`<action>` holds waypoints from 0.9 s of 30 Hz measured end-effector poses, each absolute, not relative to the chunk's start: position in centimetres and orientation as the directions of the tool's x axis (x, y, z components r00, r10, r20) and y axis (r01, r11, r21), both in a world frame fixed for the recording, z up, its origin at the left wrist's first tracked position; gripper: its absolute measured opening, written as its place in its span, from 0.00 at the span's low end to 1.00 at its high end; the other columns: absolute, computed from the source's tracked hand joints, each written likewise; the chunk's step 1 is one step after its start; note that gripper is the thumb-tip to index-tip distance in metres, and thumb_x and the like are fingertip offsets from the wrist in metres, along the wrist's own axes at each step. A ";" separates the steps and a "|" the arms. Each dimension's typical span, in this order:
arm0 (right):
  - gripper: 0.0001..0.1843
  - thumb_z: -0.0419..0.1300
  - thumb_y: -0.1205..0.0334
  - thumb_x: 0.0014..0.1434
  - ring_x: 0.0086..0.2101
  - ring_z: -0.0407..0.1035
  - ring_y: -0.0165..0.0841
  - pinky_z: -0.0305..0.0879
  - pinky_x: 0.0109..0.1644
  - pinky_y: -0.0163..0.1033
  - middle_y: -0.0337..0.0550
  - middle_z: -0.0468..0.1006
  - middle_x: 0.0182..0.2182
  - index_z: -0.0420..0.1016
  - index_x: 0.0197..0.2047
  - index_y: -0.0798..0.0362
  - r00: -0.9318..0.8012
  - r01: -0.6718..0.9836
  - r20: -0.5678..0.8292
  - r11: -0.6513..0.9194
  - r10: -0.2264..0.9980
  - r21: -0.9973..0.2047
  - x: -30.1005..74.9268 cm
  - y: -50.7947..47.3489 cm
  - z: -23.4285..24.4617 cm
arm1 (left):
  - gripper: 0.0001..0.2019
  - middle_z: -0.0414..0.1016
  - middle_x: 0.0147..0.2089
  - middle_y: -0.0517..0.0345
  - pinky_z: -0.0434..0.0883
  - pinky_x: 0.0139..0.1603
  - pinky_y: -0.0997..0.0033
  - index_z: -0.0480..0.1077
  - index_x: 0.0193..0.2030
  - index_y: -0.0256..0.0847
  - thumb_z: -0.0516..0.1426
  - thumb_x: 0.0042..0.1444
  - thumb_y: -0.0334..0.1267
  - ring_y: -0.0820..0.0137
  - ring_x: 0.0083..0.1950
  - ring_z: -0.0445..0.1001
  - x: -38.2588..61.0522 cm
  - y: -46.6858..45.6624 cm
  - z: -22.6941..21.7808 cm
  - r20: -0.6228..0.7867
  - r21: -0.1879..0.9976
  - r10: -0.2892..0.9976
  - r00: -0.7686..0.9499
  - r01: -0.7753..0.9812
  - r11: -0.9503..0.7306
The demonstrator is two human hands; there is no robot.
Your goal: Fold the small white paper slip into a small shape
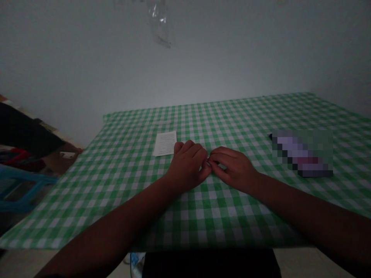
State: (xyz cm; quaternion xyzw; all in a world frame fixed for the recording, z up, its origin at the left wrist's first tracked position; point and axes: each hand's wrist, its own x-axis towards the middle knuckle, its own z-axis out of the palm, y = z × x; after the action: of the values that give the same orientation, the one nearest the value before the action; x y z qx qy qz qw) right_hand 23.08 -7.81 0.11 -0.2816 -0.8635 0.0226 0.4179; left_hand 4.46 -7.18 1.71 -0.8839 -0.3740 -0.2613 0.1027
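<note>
Over the middle of the table my left hand [189,165] and my right hand [232,168] meet at the fingertips. The left hand is curled closed, thumb against the bent fingers. Thumb and fingers of the right hand pinch together right beside it. Something small with a pale glint shows between the two hands, too little of it to name. A sheet of printed white paper [165,143] lies flat just beyond and left of my left hand.
A green and white checked cloth [116,162] covers the table. A blurred-out dark-edged device [301,158] lies at right. Beyond stands a grey wall [217,50] with a clear plastic piece [159,21] on it. At left are a blue stool [26,187] and another person's arm [62,154].
</note>
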 end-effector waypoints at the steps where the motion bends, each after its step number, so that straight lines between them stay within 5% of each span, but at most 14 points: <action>1: 0.08 0.53 0.69 0.65 0.35 0.72 0.35 0.73 0.39 0.41 0.45 0.76 0.33 0.73 0.36 0.54 -0.490 0.464 0.712 0.842 0.502 -0.274 23.1 -7.8 0.0 | 0.02 0.74 0.34 0.56 0.57 0.41 0.59 0.65 0.32 0.41 0.54 0.55 0.33 0.63 0.40 0.67 4.5 -7.2 1.7 0.541 0.007 0.604 0.585 0.715 -0.699; 14: 0.05 0.57 0.70 0.62 0.36 0.74 0.34 0.74 0.42 0.40 0.44 0.78 0.34 0.73 0.38 0.51 -0.374 0.524 0.793 0.815 0.482 -0.248 24.1 -7.3 0.5 | 0.03 0.73 0.33 0.55 0.58 0.44 0.57 0.64 0.31 0.41 0.56 0.51 0.32 0.62 0.40 0.67 1.7 -4.5 1.7 0.499 -0.014 0.696 0.517 0.808 -0.590; 21: 0.07 0.58 0.69 0.63 0.39 0.76 0.35 0.77 0.43 0.42 0.44 0.80 0.37 0.75 0.42 0.50 -0.410 0.511 0.802 0.837 0.435 -0.193 24.1 -7.1 -0.2 | 0.03 0.77 0.42 0.56 0.58 0.45 0.58 0.69 0.39 0.41 0.55 0.59 0.35 0.64 0.44 0.69 3.0 -6.2 1.8 0.583 0.007 0.541 0.606 0.662 -0.749; 27: 0.06 0.57 0.70 0.62 0.37 0.75 0.34 0.75 0.41 0.41 0.44 0.78 0.35 0.73 0.40 0.50 -0.401 0.497 0.783 0.831 0.476 -0.251 24.0 -7.4 0.3 | 0.05 0.77 0.41 0.57 0.58 0.46 0.59 0.70 0.40 0.41 0.53 0.65 0.35 0.66 0.43 0.69 2.6 -6.1 1.9 0.560 0.006 0.538 0.630 0.646 -0.763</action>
State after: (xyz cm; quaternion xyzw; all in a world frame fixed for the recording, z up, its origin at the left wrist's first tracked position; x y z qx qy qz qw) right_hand 23.99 -7.36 0.30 -0.2905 -0.8368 -0.0112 0.4640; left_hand 2.58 -6.05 1.91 -0.8975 -0.3299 -0.2759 0.0982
